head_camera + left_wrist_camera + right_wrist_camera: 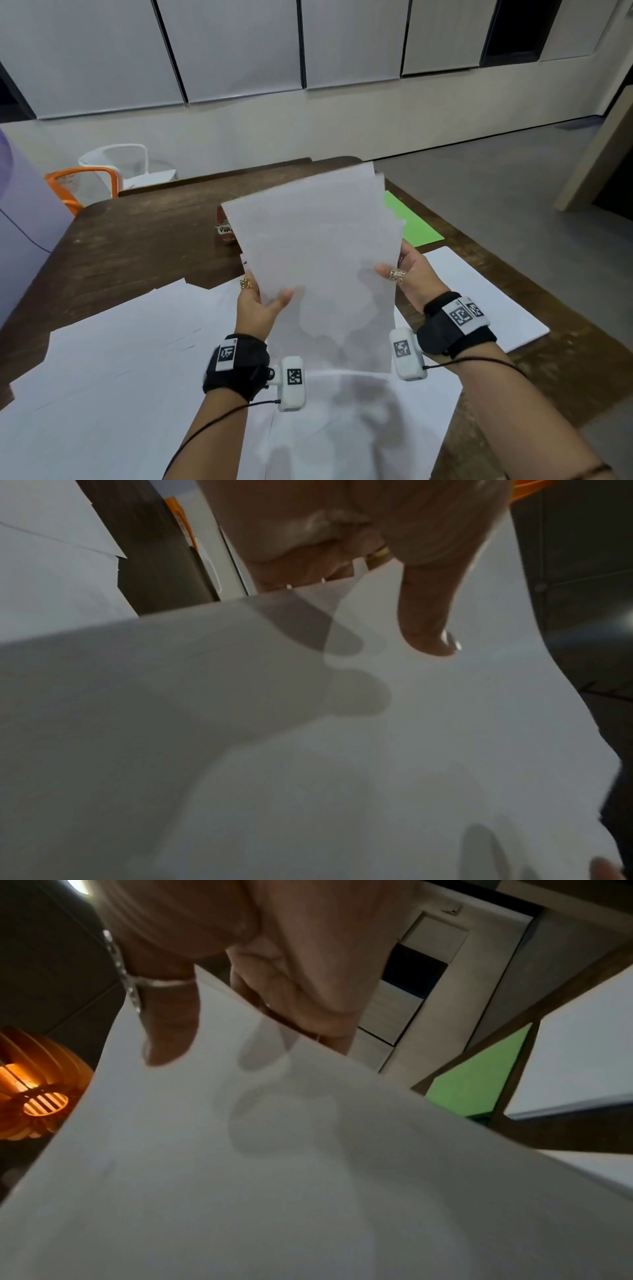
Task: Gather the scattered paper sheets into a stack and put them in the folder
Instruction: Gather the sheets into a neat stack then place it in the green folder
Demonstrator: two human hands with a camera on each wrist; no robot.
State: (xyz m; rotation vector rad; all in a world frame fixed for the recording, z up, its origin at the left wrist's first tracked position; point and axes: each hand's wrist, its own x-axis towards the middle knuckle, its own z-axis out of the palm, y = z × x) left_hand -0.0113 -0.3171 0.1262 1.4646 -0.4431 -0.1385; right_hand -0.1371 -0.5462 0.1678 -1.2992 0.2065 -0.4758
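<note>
White paper sheets point(318, 260) held as a loose stack, upright and tilted, above the dark brown wooden table point(137, 233), edges fanned unevenly at the top right. More loose white sheets point(113, 342) lie overlapped on the table's left and near side. Left hand point(258, 301) grips the stack's left edge, thumb on the front face, fingers behind; gold ring visible. Left wrist view: thumb point(428, 615) pressed on the paper, finger shadows showing through. Small red container point(226, 224) sits on the table, partly hidden behind the stack. Right hand point(409, 277) grips the stack's right edge the same way, thumb in front, ring on it. Green flat folder point(416, 224) lies on the table's far right; a thick white pad point(479, 291) lies just near of it.
</note>
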